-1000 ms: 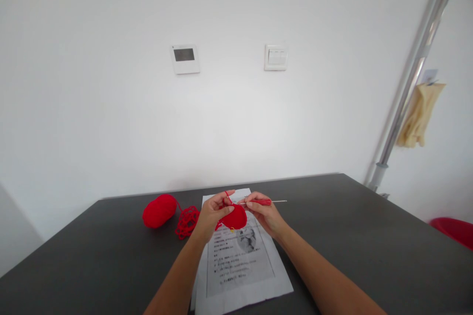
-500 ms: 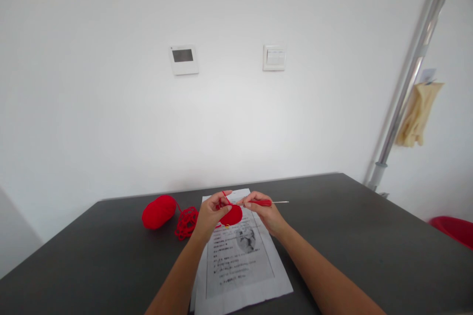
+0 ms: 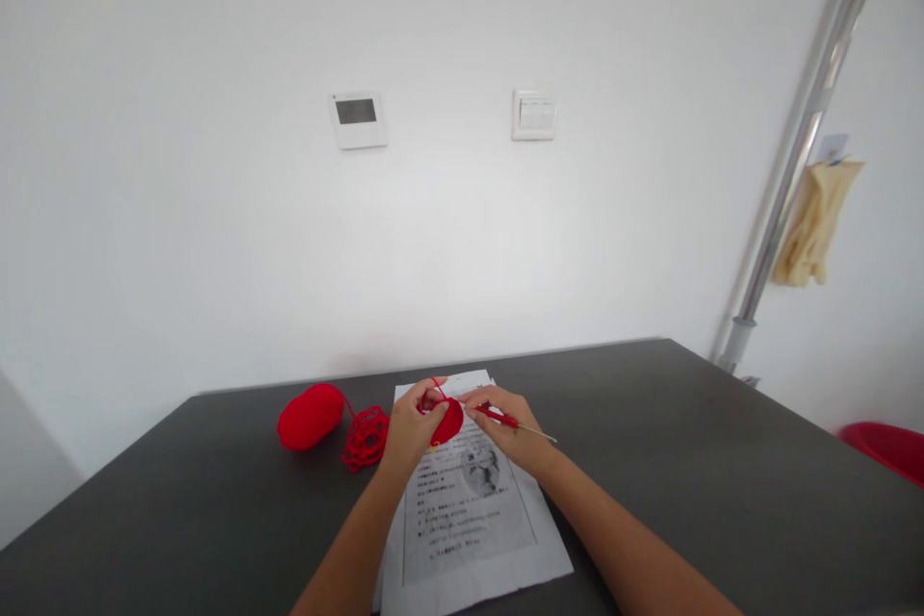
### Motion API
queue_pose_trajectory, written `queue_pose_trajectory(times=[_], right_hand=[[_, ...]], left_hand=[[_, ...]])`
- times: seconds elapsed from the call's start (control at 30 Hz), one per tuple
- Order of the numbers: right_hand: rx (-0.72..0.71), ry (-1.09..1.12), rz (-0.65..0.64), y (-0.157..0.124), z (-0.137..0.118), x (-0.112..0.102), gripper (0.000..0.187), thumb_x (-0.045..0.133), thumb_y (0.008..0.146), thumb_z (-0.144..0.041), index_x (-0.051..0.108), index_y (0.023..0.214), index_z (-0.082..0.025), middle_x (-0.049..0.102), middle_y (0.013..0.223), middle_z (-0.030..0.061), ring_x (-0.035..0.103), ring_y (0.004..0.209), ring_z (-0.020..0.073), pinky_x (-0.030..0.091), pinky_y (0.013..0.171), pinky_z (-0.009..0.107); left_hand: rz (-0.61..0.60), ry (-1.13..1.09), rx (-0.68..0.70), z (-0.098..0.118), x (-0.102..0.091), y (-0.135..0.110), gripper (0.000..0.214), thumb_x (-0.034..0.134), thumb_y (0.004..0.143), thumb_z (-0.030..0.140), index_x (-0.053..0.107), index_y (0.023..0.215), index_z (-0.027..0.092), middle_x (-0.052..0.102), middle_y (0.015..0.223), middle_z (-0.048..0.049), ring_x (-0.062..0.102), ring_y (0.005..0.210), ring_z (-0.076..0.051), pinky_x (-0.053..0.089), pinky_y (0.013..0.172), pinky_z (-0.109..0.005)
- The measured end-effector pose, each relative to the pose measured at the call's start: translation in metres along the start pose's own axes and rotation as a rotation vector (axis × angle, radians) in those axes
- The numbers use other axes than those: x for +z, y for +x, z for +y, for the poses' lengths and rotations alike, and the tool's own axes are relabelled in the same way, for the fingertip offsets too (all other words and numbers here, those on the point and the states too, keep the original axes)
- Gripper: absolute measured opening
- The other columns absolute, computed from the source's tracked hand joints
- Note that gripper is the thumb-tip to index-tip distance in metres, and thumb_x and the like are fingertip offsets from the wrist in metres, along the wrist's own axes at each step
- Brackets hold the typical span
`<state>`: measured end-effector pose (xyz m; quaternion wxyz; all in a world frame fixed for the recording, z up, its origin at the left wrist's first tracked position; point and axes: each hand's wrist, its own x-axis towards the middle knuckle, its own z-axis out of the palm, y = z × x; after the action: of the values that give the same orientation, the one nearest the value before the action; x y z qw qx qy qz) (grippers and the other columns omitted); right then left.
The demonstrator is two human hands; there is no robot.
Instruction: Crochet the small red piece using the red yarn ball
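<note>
Plain white wall [image 3: 433, 260] fills most of the head view, with a white control panel [image 3: 357, 121] and a switch plate [image 3: 534, 115] at upper centre. A metal pipe [image 3: 787, 197] slants down the right side, pale yellow gloves [image 3: 815, 223] hang beside it, and part of a red object [image 3: 885, 448] shows at the right edge. Across the lower frame lies a dark tabletop [image 3: 217, 500].

At lower centre, above printed sheets [image 3: 491, 573], the left hand [image 3: 413, 423] pinches a small red worked piece [image 3: 449, 422] between thumb and fingers, a red strand [image 3: 439, 388] running up over its index finger. Just beside it, the right hand [image 3: 512, 438] grips a slim tool with a red handle [image 3: 498, 415], pen-fashion, its tail pointing to lower right; whether the tip sits in the yarn is too small to tell. Something small and yellow [image 3: 434, 447] shows at the piece's lower edge. A red yarn ball [image 3: 310, 416] and a loose tangle of yarn [image 3: 367, 438] lie left of the hands.

The piece looks light, soft and floppy, best pinched near the working edge; the tool seems stiff and probably smooth, so its handle offers the surest hold.
</note>
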<state>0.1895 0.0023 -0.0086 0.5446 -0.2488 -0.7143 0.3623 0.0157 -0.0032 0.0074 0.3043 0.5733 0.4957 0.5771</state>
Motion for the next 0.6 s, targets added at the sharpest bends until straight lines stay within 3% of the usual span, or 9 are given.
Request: queue_pose_trajectory(times=[0.3,0.6], right_hand=[[-0.094,-0.097,-0.003,-0.0012,0.0013,0.0057,0.010,0.057,0.085,-0.022,0.066,0.081,-0.020,0.071,0.096,0.0064,0.066,0.092,0.0185,0.049,0.084,0.031],[-0.076,-0.167,0.055,0.0006,0.0068,0.0035,0.012,0.053,0.087,-0.025,0.064,0.085,-0.020,0.068,0.097,0.0070,0.063,0.091,0.0185,0.047,0.084,0.030]], left_hand=[[0.000,-0.041,-0.057,0.0071,0.0031,-0.0012,0.029,0.061,0.055,0.017,0.069,0.083,0.017,0.061,0.054,0.0059,0.055,0.054,-0.014,0.044,0.058,-0.026],[-0.055,-0.163,-0.146,0.0032,0.0035,0.0004,0.033,0.067,0.054,0.019,0.070,0.087,0.015,0.059,0.055,0.0061,0.054,0.053,-0.012,0.042,0.055,-0.025]])
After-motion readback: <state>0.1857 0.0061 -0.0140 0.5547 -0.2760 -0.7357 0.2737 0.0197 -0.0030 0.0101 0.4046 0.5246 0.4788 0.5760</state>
